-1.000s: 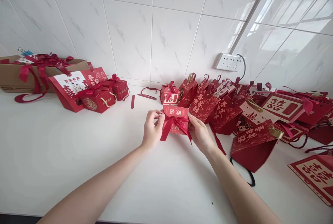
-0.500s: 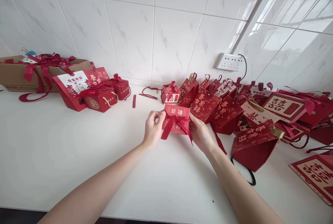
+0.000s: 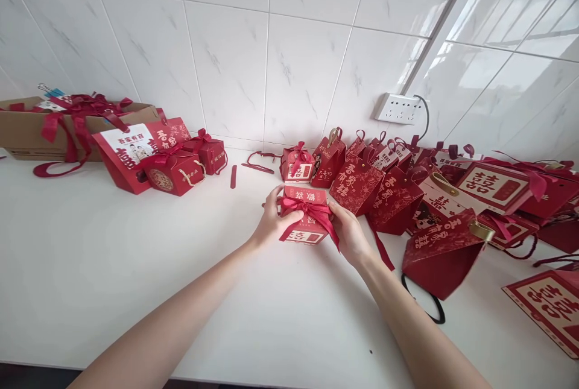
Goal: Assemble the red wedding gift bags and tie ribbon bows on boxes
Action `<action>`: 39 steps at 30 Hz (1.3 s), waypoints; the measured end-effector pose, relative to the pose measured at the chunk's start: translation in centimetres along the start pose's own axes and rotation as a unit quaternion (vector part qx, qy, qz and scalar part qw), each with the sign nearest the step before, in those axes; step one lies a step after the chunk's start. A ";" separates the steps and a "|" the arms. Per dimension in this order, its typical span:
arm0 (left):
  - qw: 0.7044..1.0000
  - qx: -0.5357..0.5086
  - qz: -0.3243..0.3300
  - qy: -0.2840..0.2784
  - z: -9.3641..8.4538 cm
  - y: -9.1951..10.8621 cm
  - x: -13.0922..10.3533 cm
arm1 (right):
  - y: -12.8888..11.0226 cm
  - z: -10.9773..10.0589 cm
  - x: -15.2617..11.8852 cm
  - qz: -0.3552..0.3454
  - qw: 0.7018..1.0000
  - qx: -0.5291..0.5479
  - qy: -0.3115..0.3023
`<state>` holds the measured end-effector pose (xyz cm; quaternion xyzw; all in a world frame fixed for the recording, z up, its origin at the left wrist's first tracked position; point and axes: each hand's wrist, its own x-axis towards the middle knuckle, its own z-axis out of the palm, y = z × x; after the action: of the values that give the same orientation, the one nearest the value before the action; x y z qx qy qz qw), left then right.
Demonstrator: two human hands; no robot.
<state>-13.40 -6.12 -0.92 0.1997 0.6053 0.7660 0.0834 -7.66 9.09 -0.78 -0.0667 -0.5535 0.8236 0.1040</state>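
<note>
A small red gift box (image 3: 304, 231) tied with a red ribbon bow (image 3: 309, 210) stands on the white counter (image 3: 136, 268) at the centre. My left hand (image 3: 272, 220) grips its left side, thumb on the front near the bow. On the box's right side, my right hand (image 3: 350, 233) holds it with fingers at the ribbon. The box is tipped so its top and front face show.
Several red gift bags and boxes (image 3: 398, 196) crowd the counter's right side up to the tiled wall. A wall socket (image 3: 398, 108) sits above them. At the left stand red boxes (image 3: 172, 169) and a cardboard carton (image 3: 27, 126) draped with ribbons. Loose ribbon pieces (image 3: 253, 166) lie near the wall.
The box has tipped toward me and sunk lower onto the counter. My left thumb has shifted onto its front by the bow. My right hand has stayed on the right side.
</note>
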 end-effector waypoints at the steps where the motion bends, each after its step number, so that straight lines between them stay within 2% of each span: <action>1: 0.999 -0.021 -0.013 -0.040 0.1 0.2 -0.1 | -0.1 0.1 -0.1 0.002 1.000 0.003 0.008; 3: 0.992 -0.055 -0.043 -0.102 0.1 0.5 -0.2 | -0.2 0.3 -0.3 0.006 1.000 0.010 0.025; 4: 0.991 -0.062 -0.042 -0.112 0.0 0.6 -0.3 | -0.2 0.3 -0.4 0.009 0.999 0.014 0.031; 7: 0.989 -0.043 -0.017 -0.137 -0.3 0.6 -0.3 | -0.3 0.3 -0.4 0.013 0.999 0.027 0.035; 11: 0.979 -0.012 0.016 -0.204 -1.0 0.3 -0.1 | -0.2 0.1 -0.2 0.008 0.998 0.042 0.036; 19: 0.965 -0.015 -0.002 -0.261 -2.2 0.1 0.5 | 0.2 -0.3 -0.1 -0.004 0.999 0.041 0.020; 27: 0.933 0.036 -0.022 -0.357 -4.2 0.2 1.8 | 0.4 -0.8 0.4 -0.010 0.999 0.043 0.017; 31: 0.927 0.058 -0.050 -0.366 -4.3 1.5 1.6 | 0.4 -0.8 0.3 -0.023 0.999 0.024 0.018; 34: 0.931 0.009 -0.066 -0.359 -3.7 2.5 1.2 | 0.3 -0.7 0.2 -0.032 0.999 0.025 0.012; 36: 0.948 -0.027 -0.069 -0.309 -3.0 2.8 0.8 | 0.3 -0.5 0.0 -0.041 0.999 0.023 -0.003; 39: 0.979 -0.038 -0.058 -0.194 -1.9 2.6 0.3 | 0.3 -0.2 -0.2 -0.057 0.998 0.000 -0.033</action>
<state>-14.17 -8.35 1.28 0.3063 0.5588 0.7287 0.2508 -7.44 9.07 -1.16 -0.0079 -0.5597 0.8180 0.1324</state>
